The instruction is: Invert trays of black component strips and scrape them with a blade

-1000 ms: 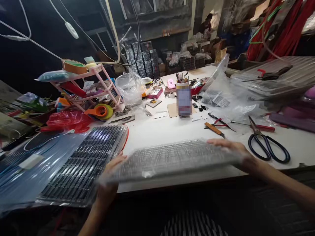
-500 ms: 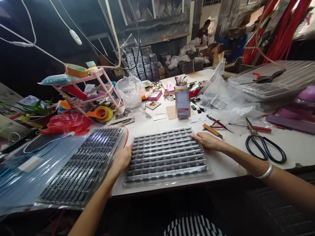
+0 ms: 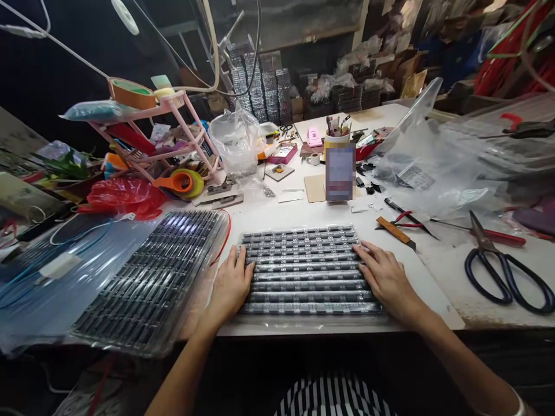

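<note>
A clear plastic tray (image 3: 303, 268) with several rows of dark strips lies in front of me near the table's front edge. My left hand (image 3: 232, 283) rests over its left side, fingers stretched out and apart on the rim. On the opposite side, my right hand (image 3: 384, 280) lies with extended fingers across the tray's right edge. Neither hand is wrapped round anything. To the left, close to my left forearm, lies a second tray of dark strips (image 3: 151, 277), set at a slant.
Scissors (image 3: 489, 260), an orange-handled cutter (image 3: 394, 231) and red-handled pliers (image 3: 405, 216) lie at the right. A pen holder (image 3: 340, 167) stands behind the tray. At the left are a pink rack (image 3: 188, 110) and a red plastic bag (image 3: 124, 196); clear bags (image 3: 433, 167) heap up at the right.
Both hands have gone from gripping the tray's sides to lying on its edges with fingers spread. The tray sits straighter to the table edge. The view has tilted down and shifted.
</note>
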`<state>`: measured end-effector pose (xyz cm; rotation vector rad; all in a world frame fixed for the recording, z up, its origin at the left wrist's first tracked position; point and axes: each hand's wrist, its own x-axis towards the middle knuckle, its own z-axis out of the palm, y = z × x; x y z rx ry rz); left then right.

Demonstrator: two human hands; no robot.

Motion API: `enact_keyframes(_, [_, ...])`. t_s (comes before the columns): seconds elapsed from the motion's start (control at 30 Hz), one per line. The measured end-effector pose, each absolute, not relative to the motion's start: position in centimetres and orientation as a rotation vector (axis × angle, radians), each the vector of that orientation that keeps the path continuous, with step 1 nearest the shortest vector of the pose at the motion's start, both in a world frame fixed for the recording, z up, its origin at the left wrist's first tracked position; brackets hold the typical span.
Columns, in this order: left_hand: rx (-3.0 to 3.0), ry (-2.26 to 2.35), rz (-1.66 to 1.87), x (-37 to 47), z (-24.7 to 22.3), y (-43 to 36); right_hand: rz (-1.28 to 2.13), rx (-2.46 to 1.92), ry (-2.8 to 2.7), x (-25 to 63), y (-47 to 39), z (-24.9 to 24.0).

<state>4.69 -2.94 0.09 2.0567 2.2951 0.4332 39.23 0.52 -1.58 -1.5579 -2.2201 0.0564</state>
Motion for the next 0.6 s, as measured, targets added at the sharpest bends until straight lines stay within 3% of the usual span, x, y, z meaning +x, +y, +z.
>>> enact_keyframes(0.13, [2.047,2.195,0.469,3.5,0.5,-3.2,0.063,-1.550,-2.251,38.8,1.0,-1.8])
enact_keyframes(0.37, [1.852,2.205,0.974,3.3,-1.0,-6.3,0.040,-1.443,-2.227,39.7,-1.1,-3.5])
enact_keyframes(0.6, [1.826,2.035,0.923,3.1,-0.8,-6.0,0.111,-1.521,-2.107,38.2,-1.1,-3.4])
